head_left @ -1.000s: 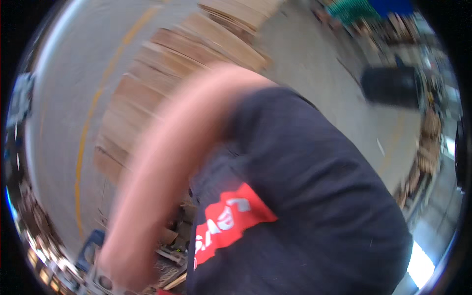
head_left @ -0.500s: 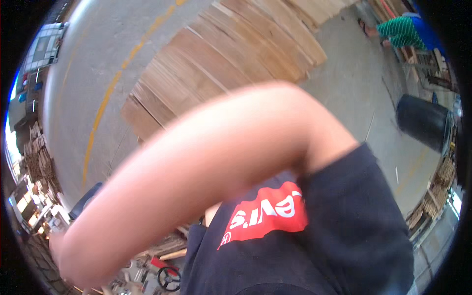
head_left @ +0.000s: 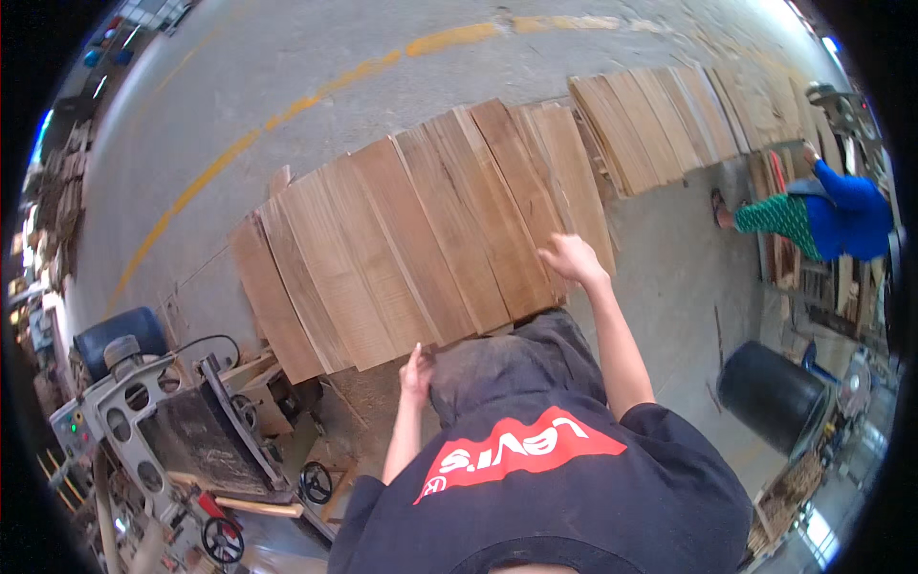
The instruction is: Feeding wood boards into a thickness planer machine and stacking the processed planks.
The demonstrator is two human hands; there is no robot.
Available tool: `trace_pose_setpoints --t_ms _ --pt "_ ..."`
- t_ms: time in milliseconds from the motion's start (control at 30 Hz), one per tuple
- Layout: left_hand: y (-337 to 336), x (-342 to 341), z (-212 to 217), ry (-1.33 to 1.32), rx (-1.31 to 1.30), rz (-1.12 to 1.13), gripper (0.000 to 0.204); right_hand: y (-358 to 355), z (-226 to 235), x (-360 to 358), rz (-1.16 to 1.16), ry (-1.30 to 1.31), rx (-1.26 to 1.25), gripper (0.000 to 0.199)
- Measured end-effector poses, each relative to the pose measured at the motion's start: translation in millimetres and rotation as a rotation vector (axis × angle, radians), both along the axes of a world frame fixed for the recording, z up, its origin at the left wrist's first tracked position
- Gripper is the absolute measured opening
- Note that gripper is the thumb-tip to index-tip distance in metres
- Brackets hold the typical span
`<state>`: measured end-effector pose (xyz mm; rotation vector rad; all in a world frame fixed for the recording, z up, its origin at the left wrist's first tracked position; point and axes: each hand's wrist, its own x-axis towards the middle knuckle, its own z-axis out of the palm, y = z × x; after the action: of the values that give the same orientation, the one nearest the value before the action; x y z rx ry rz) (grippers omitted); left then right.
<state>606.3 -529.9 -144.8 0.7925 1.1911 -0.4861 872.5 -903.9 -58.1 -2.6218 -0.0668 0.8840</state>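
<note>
Wooden boards [head_left: 382, 239] lie side by side in a row on a stack in front of me, brown with visible grain. My left hand [head_left: 416, 374] is at the near ends of the boards, its fingers partly curled; whether it grips a board's end does not show. Over the right part of the row is my right hand [head_left: 572, 259], its fingers pointing left and somewhat apart. I see nothing held in it. Whether it touches the board under it is hard to tell.
A second row of boards [head_left: 660, 124] lies beyond, to the right. A person [head_left: 846, 215] in blue stands by it. At the left stands a machine [head_left: 182, 421] with handwheels and a blue drum [head_left: 120, 335] behind. A dark barrel [head_left: 773, 397] stands at the right.
My right arm, earlier raised and blurred across the view, has moved down over the boards. Both hands now show. The view has shifted, bringing in more of the machine and the second row.
</note>
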Motion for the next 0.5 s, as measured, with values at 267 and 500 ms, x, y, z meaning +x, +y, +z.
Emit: trace_pose_setpoints --t_ms 267,500 --pt "-207.2 43.5 16.4 0.257 0.867 -0.375 0.074 144.1 -60.0 249.8 0.294 -0.758 0.297 0.062" --pt "-243.9 90.1 -12.6 0.032 -0.043 0.775 0.107 182.0 -81.7 261.7 0.486 -0.449 0.158 0.065"
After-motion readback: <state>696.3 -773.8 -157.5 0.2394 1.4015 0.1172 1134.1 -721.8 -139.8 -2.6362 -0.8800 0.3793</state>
